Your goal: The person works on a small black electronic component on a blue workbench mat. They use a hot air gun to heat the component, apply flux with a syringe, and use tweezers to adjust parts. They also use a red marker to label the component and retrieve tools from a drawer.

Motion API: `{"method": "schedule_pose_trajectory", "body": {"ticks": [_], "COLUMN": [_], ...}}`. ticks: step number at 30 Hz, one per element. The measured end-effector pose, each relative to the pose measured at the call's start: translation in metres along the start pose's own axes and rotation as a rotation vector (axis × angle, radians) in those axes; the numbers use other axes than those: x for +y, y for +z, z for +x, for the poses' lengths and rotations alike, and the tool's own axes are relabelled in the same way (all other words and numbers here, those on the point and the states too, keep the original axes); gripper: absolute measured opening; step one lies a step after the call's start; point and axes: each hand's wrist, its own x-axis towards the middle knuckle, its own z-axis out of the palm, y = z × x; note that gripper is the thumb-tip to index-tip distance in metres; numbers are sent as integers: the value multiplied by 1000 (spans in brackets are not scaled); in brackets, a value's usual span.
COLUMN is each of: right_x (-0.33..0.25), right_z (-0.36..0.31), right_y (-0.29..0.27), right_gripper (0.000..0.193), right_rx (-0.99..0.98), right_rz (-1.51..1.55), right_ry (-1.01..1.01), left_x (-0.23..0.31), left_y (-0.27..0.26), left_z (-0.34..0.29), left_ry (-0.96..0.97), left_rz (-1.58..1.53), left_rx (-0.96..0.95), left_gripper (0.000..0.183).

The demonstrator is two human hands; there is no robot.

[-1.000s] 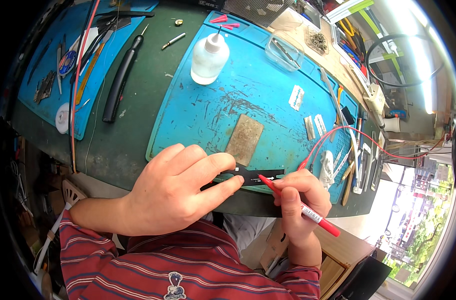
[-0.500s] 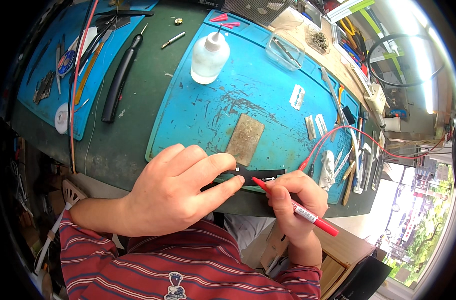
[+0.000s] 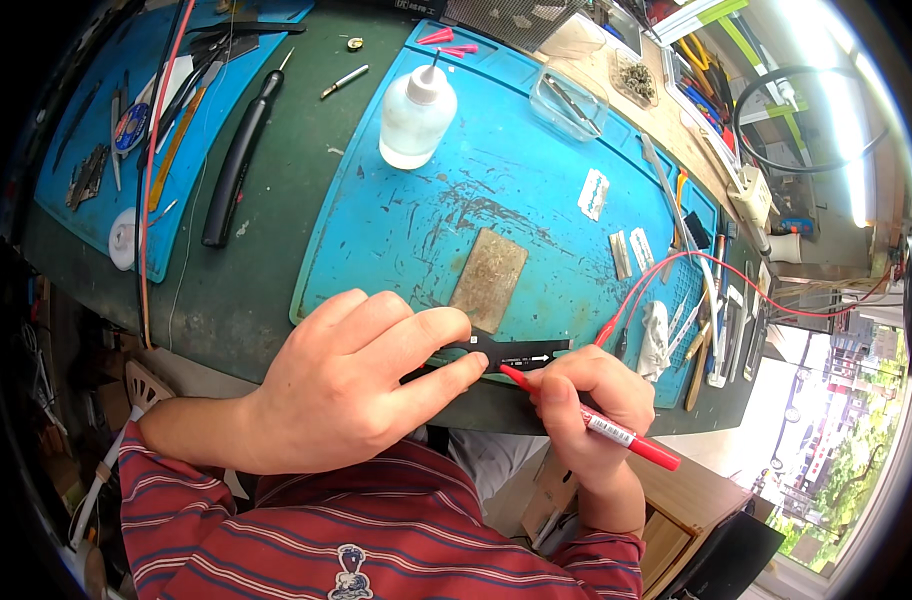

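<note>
Left hand: I'm watching it low over the tabletop's near edge, the left hand (image 3: 361, 375) arched, thumb and index finger narrowly spaced at the black strip (image 3: 526, 350); pinching or only pressing, I can't tell from here.
Right hand: here's the right hand (image 3: 591, 400), fingers closed around a red pen (image 3: 609, 430), its back end slanting toward the tabletop's near right corner.
Pen tip: right at the strip's near side, just beside the left thumb; contact or a sliver of air, I can't call it.
Black strip: lying along the tabletop's near edge, a white arrow printed on its right part, its left part hidden by the left hand.
Blue mat: the blue mat (image 3: 376, 230), scuffed in the middle, covers much of the tabletop (image 3: 276, 200), and a brown rectangular plate (image 3: 488, 280) sits just beyond the strip.
Far edge: I've got a clear squeeze bottle (image 3: 416, 120) standing upright, pink nozzles (image 3: 436, 36) beyond it, and a clear box (image 3: 573, 105) farther right.
Right edge: a razor blade (image 3: 593, 195) lies flat, and a red wire (image 3: 666, 258) curves in toward the right hand.
Left edge: a black-handled pointed tool (image 3: 241, 165) rests beside a second mat (image 3: 91, 215) carrying tools.
</note>
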Motion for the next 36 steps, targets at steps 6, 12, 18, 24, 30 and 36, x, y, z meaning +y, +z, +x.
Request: {"method": "schedule_pose_trajectory", "body": {"ticks": [6, 12, 18, 24, 30, 36], "right_x": [0, -2, 0, 1, 3, 0], "right_z": [3, -1, -4, -2, -1, -2], "right_y": [4, -1, -1, 2, 3, 1], "right_gripper": [5, 5, 6, 6, 6, 7], "right_rx": [56, 34, 65, 67, 75, 48], "right_rz": [-30, 50, 2, 15, -11, 4], "right_ry": [-42, 47, 56, 27, -6, 0], "left_x": [1, 0, 1, 1, 1, 1], "left_y": [0, 0, -1, 0, 0, -1], "left_z": [0, 1, 1, 2, 2, 2], "left_ry": [-2, 0, -3, 2, 1, 0], "left_rz": [1, 2, -5, -2, 1, 1], "left_rx": [1, -2, -12, -4, -4, -14], "left_gripper": [37, 38, 37, 37, 37, 37]}}
